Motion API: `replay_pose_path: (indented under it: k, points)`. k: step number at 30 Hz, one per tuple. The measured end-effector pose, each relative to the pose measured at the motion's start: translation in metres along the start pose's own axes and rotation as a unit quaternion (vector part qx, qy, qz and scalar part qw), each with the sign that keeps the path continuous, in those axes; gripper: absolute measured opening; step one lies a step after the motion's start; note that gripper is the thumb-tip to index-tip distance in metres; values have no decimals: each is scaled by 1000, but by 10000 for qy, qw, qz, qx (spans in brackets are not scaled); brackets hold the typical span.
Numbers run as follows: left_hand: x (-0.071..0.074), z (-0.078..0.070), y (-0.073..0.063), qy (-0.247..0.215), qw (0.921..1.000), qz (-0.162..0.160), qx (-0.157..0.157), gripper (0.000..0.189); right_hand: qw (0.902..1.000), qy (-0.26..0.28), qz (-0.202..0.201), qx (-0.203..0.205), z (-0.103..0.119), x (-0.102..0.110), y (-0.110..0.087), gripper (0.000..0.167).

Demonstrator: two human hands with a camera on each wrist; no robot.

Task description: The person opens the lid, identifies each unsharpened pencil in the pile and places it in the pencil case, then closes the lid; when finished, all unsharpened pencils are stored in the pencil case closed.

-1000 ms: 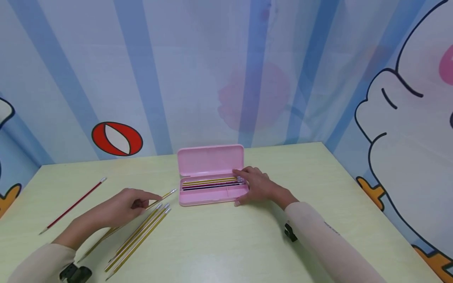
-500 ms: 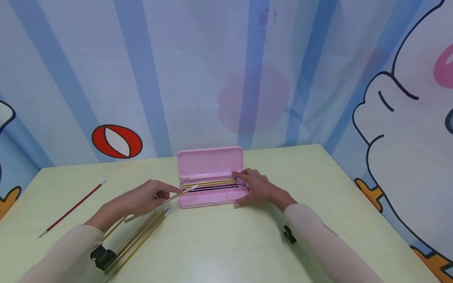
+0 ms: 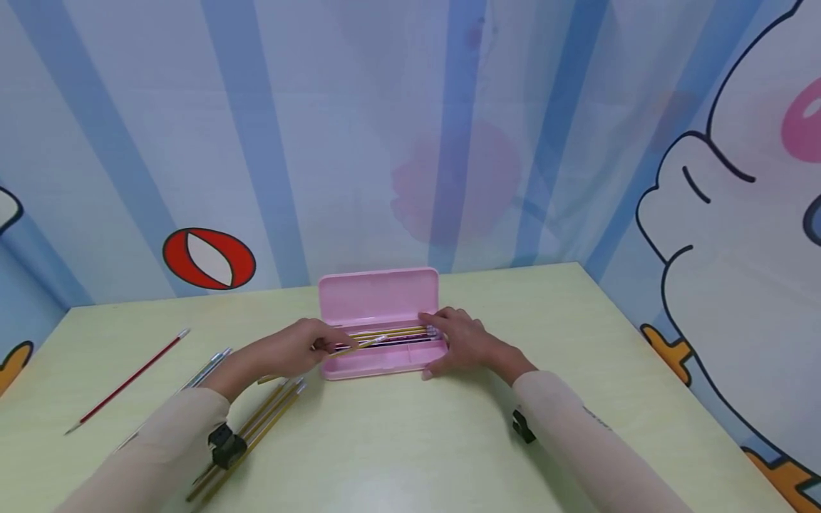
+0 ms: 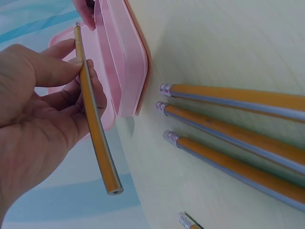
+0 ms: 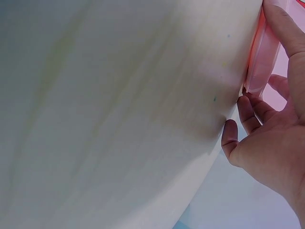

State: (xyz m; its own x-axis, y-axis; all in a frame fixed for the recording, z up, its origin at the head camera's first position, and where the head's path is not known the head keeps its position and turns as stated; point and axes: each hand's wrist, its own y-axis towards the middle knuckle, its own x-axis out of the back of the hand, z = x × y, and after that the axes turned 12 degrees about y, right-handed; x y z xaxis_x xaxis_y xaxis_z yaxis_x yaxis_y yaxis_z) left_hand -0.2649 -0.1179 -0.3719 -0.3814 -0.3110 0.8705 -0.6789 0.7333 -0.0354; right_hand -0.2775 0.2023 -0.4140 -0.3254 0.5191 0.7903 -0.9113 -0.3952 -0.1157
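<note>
My left hand (image 3: 298,347) pinches a yellow striped pencil (image 4: 97,129) between thumb and fingers. Its eraser end reaches over the open pink pencil case (image 3: 368,365), while the unsharpened end shows in the left wrist view. Several pencils (image 3: 400,331) lie lengthwise in the case's back compartment, partly hidden by the left hand. At the case's right end, my right hand (image 3: 465,338) holds it, thumb at the front edge and index finger near the back. The right wrist view shows its other fingers (image 5: 247,114) bent by the end wall.
Yellow pencils (image 3: 276,417) lie together in front of the left forearm. More pencils (image 3: 208,367) are partly covered by the left sleeve. A red pencil (image 3: 128,381) lies farther left on the pale table (image 3: 513,299). A striped blue cloth (image 3: 353,142) hangs behind.
My left hand has carried the pencil rightward from beside the loose pencils, so its eraser end is now over the case. The right hand has stayed at the case's right end.
</note>
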Motion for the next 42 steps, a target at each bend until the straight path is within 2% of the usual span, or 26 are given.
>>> replay_pose_path:
  k: [7, 13, 21, 31, 42]
  points:
    - [-5, 0, 13, -209, 9996, 41, 168, 54, 10000, 14, -2, -11, 0, 0, -1, 103]
    - [-7, -1, 25, -274, 9996, 95, 50, 54, 10000, 44, -38, 20, 0, 0, -2, 102]
    - [-13, 2, 44, 72, 9997, -78, -237, 49, 10000, 19, -48, 1, -1, -2, -2, 101]
    - [-18, 5, 56, 210, 9994, -226, -131, 46, 9999, -62, -56, 114, -1, -1, -1, 101]
    - [-23, 1, 72, 464, 9983, -353, -9, 43, 9998, -162, -83, 81, 1, 0, 0, 102]
